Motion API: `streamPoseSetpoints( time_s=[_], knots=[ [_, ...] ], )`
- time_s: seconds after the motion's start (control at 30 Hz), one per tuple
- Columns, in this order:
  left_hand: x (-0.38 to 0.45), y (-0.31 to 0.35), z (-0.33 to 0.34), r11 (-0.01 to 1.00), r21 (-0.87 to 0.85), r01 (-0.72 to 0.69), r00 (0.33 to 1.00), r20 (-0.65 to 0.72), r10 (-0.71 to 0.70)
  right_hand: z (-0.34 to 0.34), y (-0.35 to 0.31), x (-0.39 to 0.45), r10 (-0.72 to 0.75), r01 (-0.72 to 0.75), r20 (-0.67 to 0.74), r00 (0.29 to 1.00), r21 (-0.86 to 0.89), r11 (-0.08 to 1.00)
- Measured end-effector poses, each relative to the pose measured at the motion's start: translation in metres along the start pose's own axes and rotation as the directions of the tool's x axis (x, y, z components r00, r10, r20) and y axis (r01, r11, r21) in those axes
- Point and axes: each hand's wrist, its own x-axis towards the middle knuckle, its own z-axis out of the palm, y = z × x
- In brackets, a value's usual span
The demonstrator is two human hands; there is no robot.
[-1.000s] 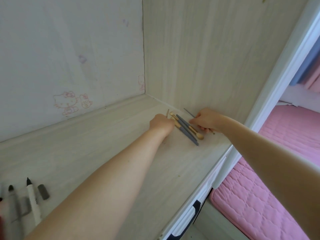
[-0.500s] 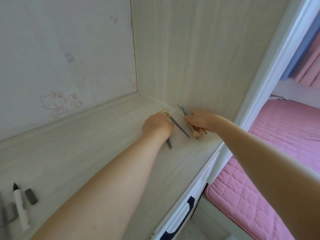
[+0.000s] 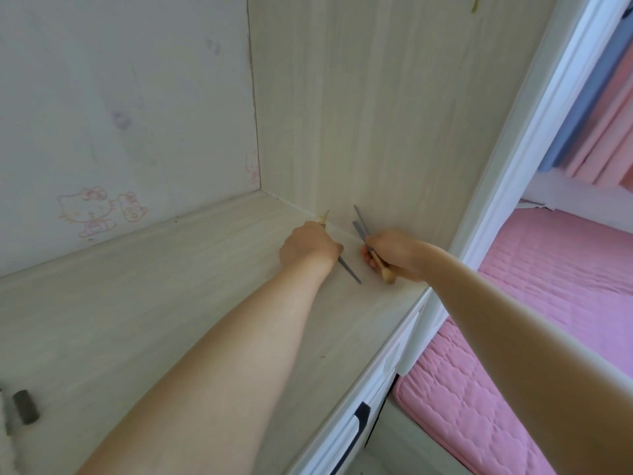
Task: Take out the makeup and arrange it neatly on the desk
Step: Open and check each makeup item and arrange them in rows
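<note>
Both arms reach to the far right corner of the surface [image 3: 144, 323], where it meets the side panel. The left hand [image 3: 310, 246] grips 1 brush [image 3: 349, 270], whose grey handle pokes out toward the front edge and whose pale tip shows beyond the knuckles. The right hand [image 3: 390, 253] pinches 2 or 3 more brushes [image 3: 361, 228], which fan up against the panel. This looks like the arranging step: next, each brush needs laying down parallel, ends level. A dark cap [image 3: 25, 406] lies at the near left edge.

no readable text, only cartoon cat stickers [image 3: 99, 211] on wall [image 3: 120, 97]
</note>
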Motion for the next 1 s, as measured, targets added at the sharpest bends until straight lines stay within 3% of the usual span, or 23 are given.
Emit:
streamPoseSetpoints(
  time_s=[0.13,0.37,0.47,0.6,0.73,0.87,1.0],
  knots=[
    [0.001,0.003,0.006,0.997,0.078,-0.007,1.000,-0.010,0.008,0.000,0.005,0.005,-0.003,0.003,-0.009,1.000,0.003,1.000],
    [-0.015,-0.021,-0.024,0.986,0.128,-0.105,0.973,0.218,0.075,0.001,-0.001,-0.007,0.043,-0.045,0.052,0.998,0.054,0.998],
    [-0.030,-0.035,-0.047,0.992,-0.078,-0.097,0.956,0.271,0.114,0.009,-0.011,-0.025,0.083,-0.099,0.130,0.988,0.119,0.988],
    [-0.055,-0.057,-0.078,0.902,-0.424,0.078,0.890,0.438,0.129,0.022,-0.028,-0.054,0.055,-0.117,0.224,0.973,0.275,0.954],
    [-0.087,-0.075,-0.111,0.785,-0.590,0.190,0.866,0.477,0.149,0.046,-0.051,-0.087,0.013,-0.113,0.304,0.953,0.314,0.942],
    [-0.119,-0.098,-0.146,0.657,-0.707,0.262,0.897,0.429,0.104,0.076,-0.074,-0.120,-0.035,-0.075,0.354,0.935,0.291,0.954],
    [-0.155,-0.132,-0.186,0.553,-0.777,0.301,0.914,0.401,0.066,0.113,-0.096,-0.152,-0.101,-0.103,0.469,0.877,0.390,0.915]
  ],
)
